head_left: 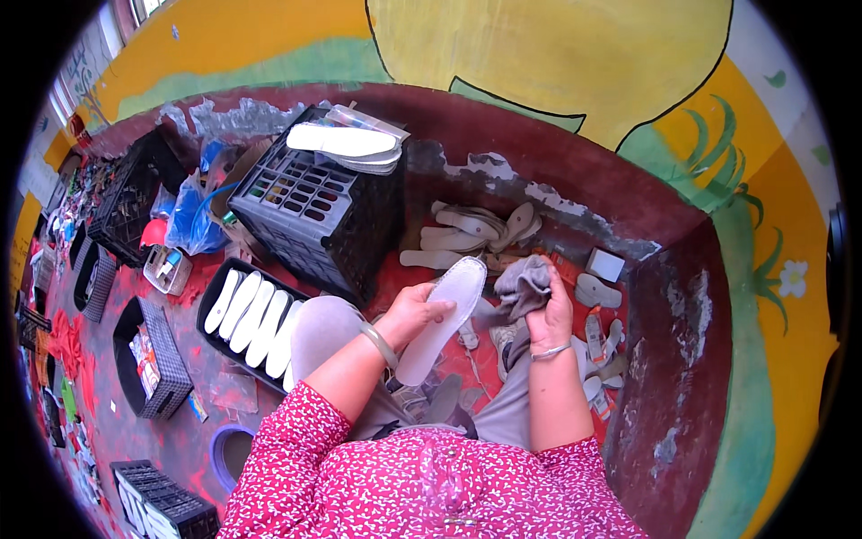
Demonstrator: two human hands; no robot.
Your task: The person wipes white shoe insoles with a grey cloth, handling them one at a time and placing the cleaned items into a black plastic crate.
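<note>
My left hand [411,316] grips a white insole [461,289] with a stitched rim, its thumb lying across the face. The insole stands tilted, toe end up, in front of my lap. A crumpled grey cloth [523,286] is bunched in my right hand [551,314], just right of the insole's toe end. Some of that hand's fingers are hidden behind the cloth. Beyond my hands, a pile of insoles [471,226] lies on the red floor. Left of my knee, several white insoles [256,314] stand in a row in a long black basket [212,289].
A black plastic crate [310,211] stands ahead on the left, a stack of white insoles [346,142] on top. Farther left are a dark woven basket [162,366], blue plastic bags [193,216] and a purple-rimmed tub [218,458]. A low maroon wall [669,359] bounds the right.
</note>
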